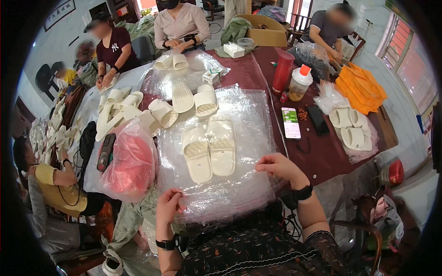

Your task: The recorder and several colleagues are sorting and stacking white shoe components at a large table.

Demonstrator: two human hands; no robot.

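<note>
A pair of cream slippers, the left slipper [200, 171] and the right slipper [223, 156], lies side by side on a stack of clear plastic bags [253, 119] in front of me. Glossy film shines around them; I cannot tell whether they lie inside the top bag or on it. My left hand [168, 206] is closed in a pinch at the near left of the film. My right hand [282, 167] pinches the film at its right side. More loose cream slippers [163, 114] lie beyond the pair, one sole-down [183, 97] among them.
A pink-red plastic bundle [129, 161] and a dark phone [106, 152] sit to the left. On the maroon cloth at right are a lit phone [291, 123], a drink bottle [300, 83], a red cylinder [282, 72] and orange bags [360, 87]. Several people work around the table.
</note>
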